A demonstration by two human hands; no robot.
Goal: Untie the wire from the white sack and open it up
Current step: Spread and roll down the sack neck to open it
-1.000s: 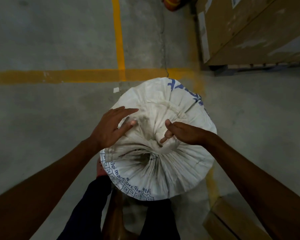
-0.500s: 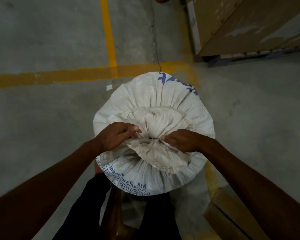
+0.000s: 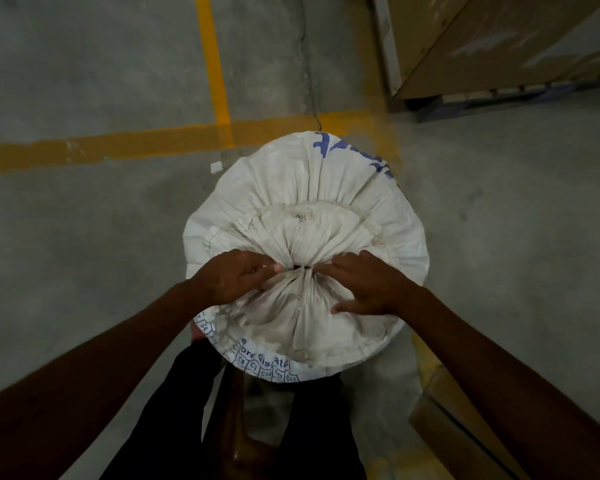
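Observation:
A full white sack (image 3: 302, 188) with blue print stands upright on the concrete floor in front of me, seen from above. Its dusty top cloth is gathered into a tight pucker (image 3: 300, 270) at the middle. My left hand (image 3: 234, 277) presses on the cloth just left of the pucker, fingertips pinching the folds. My right hand (image 3: 368, 284) lies on the cloth just right of it, fingers pointing at the pucker, thumb spread toward me. The wire itself is too small to make out among the folds.
Yellow painted lines (image 3: 118, 145) cross the grey floor beyond the sack. A large cardboard-clad pallet load (image 3: 499, 39) stands at the back right. Another brown box edge (image 3: 465, 427) lies at my lower right. My dark trouser legs (image 3: 187, 410) are right behind the sack.
Both hands have come together onto the gathered middle of the sack top; the loose flap they held half a second ago is now spread flat toward me.

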